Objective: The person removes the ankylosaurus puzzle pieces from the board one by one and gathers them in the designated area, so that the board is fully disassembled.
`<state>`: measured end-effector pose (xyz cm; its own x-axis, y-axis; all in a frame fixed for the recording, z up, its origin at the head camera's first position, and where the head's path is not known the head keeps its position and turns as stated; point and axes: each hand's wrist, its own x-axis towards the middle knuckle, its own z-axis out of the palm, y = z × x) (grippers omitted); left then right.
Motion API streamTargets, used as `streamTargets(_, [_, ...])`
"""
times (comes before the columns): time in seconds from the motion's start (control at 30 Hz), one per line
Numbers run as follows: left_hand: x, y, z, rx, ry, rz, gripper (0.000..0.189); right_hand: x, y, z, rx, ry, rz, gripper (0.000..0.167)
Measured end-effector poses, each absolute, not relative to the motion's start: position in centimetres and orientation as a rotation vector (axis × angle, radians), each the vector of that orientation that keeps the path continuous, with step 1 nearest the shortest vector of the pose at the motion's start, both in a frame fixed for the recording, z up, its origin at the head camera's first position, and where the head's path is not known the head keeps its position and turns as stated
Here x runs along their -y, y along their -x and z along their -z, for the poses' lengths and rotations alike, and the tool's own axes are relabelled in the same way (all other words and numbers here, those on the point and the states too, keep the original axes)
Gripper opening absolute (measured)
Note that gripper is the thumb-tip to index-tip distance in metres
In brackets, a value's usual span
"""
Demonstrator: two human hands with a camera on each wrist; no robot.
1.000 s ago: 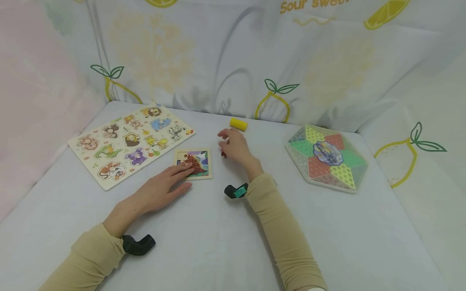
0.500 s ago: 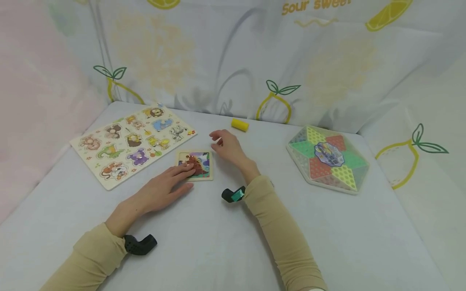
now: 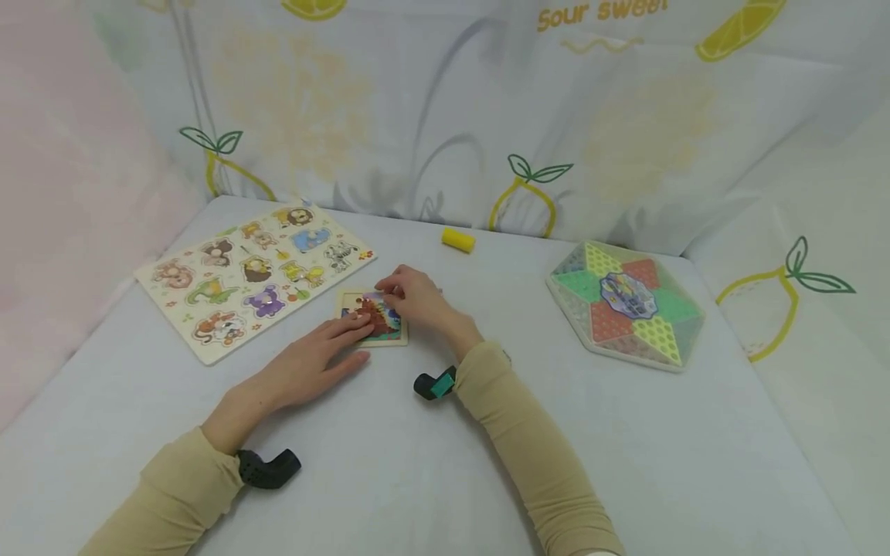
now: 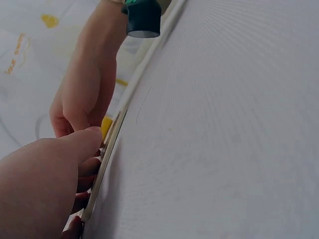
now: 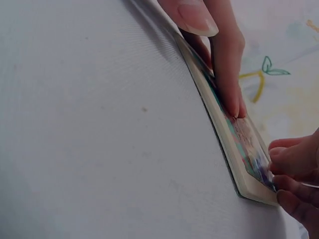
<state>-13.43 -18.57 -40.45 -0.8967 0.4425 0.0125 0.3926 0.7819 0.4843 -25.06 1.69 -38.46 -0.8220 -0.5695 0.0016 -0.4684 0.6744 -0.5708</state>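
Observation:
A small square wooden jigsaw puzzle [image 3: 392, 340] with a reddish-brown dinosaur picture lies flat on the white table. My left hand [image 3: 306, 363] rests its straight fingers on the picture's lower left; in the right wrist view those fingers [image 5: 227, 64] press down on its surface. Over the top right of the puzzle is my right hand [image 3: 420, 301], its thumb and fingers curled together. The right wrist view has the right hand [image 5: 299, 162] at the frame's corner, seemingly pinching a small puzzle piece that the fingers hide. The left wrist view shows both hands meeting at the puzzle's edge [image 4: 102, 174].
At the left lies a large animal peg puzzle board [image 3: 232, 293]. A yellow cylinder [image 3: 459, 240] lies behind the right hand. Farther right is a hexagonal Chinese checkers board [image 3: 626, 305]. A printed cloth [image 3: 389, 100] hangs along the table's back edge.
My right hand has moved left from beside the puzzle to over its top edge. The small dark red thing beneath it has gone from the table. The left hand stays put.

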Motion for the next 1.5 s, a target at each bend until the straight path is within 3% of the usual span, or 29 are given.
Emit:
streamTargets(0.9, [18.5, 13.5, 40.6, -2.875, -0.677, -0.755, 0.056, -1.2, 24.2, 38.9, -2.686, 0.852, 0.786, 0.025])
streamTargets(1.5, [18.5, 13.7, 40.9, -2.875, -0.712, -0.777, 0.053, -1.5, 24.5, 39.5, -2.642, 0.881, 0.846, 0.033])
